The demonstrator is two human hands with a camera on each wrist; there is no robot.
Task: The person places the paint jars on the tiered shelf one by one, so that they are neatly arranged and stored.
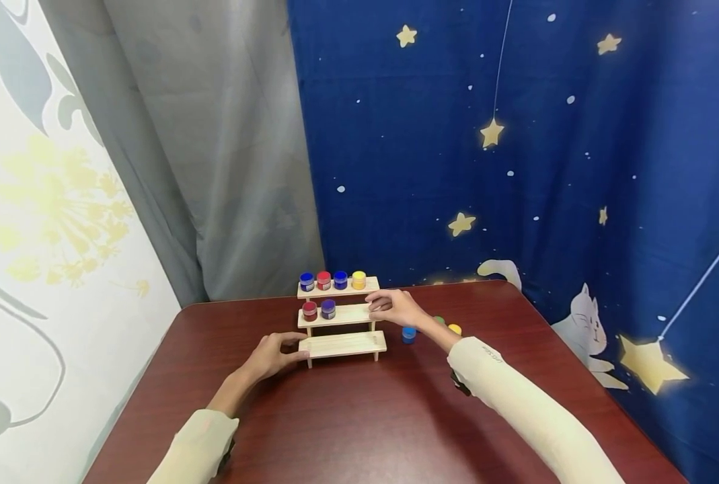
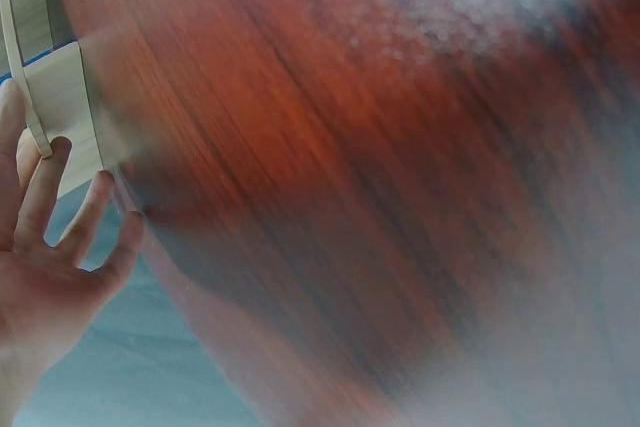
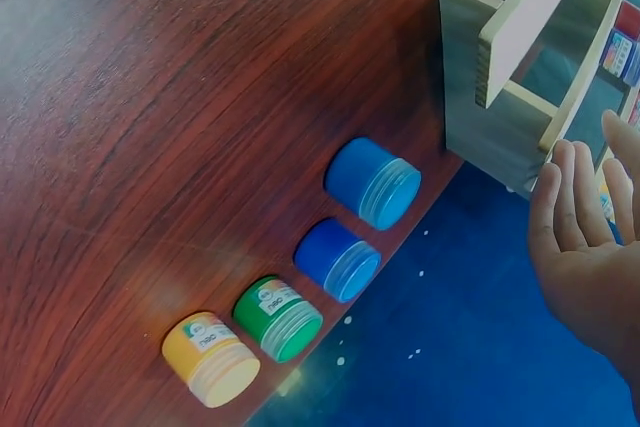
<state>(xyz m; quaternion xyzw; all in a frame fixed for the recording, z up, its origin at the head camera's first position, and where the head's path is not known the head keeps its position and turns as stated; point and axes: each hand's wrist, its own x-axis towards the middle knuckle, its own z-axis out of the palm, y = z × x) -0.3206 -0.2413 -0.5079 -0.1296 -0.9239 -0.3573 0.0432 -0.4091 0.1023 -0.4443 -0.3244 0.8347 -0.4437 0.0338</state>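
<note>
A three-step wooden display stand (image 1: pixel 341 344) stands on the table. My left hand (image 1: pixel 272 355) grips the left end of its lowest step, thumb at the front edge and fingers behind; in the left wrist view the fingers (image 2: pixel 40 192) spread beside the wood. At the right end of the middle step, my right hand (image 1: pixel 398 308) holds the board's end between thumb and fingers, with no jar visible in it. Several paint jars line the top step, among them a yellow jar (image 1: pixel 359 280). A red jar (image 1: pixel 310 310) and a purple-blue jar (image 1: pixel 328 309) sit on the middle step's left part.
Right of the stand, a light blue jar (image 3: pixel 372 183), a dark blue jar (image 3: pixel 338 259), a green jar (image 3: pixel 278 318) and a yellow-orange jar (image 3: pixel 210 358) stand on the dark red table (image 1: pixel 359 417). Behind the table hang a starry blue curtain (image 1: pixel 395 134) and a grey curtain (image 1: pixel 226 148).
</note>
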